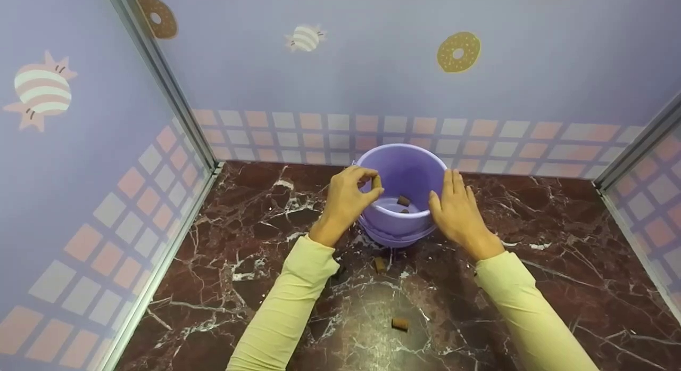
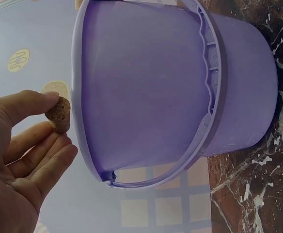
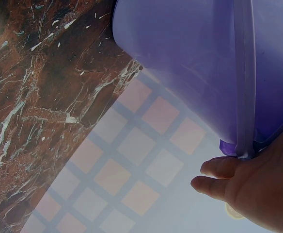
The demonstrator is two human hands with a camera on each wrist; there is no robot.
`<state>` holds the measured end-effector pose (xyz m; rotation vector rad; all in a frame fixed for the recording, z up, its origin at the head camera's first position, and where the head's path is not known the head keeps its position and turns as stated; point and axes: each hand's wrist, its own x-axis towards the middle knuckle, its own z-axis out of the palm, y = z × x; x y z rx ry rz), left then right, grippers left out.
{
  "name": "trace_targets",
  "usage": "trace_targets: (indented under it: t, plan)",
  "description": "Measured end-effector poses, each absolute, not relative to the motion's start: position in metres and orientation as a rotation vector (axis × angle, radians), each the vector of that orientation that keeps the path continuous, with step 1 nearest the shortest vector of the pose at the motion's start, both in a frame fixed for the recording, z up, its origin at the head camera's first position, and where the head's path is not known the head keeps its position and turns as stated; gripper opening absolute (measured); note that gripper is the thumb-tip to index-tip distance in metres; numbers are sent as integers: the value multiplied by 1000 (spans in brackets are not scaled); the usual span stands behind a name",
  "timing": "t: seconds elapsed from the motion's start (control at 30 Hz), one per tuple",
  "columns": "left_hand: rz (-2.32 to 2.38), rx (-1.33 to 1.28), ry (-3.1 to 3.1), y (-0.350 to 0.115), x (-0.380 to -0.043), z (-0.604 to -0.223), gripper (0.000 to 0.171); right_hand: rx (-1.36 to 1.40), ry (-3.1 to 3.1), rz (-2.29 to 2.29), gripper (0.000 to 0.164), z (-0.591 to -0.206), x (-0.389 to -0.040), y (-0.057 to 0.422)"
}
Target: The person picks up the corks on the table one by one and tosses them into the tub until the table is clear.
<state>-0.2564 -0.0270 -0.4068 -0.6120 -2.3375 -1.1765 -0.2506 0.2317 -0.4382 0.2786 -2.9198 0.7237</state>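
A purple bucket (image 1: 401,222) stands upright on the dark marbled surface, its handle hanging down on the near side. My left hand (image 1: 343,196) pinches a cork (image 2: 60,116) between thumb and fingers, close above the bucket's left rim. At the right rim, my right hand (image 1: 458,211) rests with its fingers straight along the outside. Inside the bucket lies a cork (image 1: 404,200), with part of another cork (image 1: 405,211) showing behind the near rim.
Two loose corks lie on the marbled surface in front of the bucket: one cork (image 1: 380,265) near its base, another cork (image 1: 399,324) closer to me. Behind the bucket rises a lilac wall (image 1: 362,78) with printed sweets and squares; side panels (image 1: 106,158) stand left and right.
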Motion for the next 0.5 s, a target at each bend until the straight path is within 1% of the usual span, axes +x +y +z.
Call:
trace_targets:
  t: [0.37,0.5]
  plan:
    - [-1158,-603,-2351,-26,-259,-407,27,281,-2918,725,71,-439,-251,232]
    - [-1149,-597,-2356,-26,-259,-407,30,283,-2921,725,71,-439,-251,233]
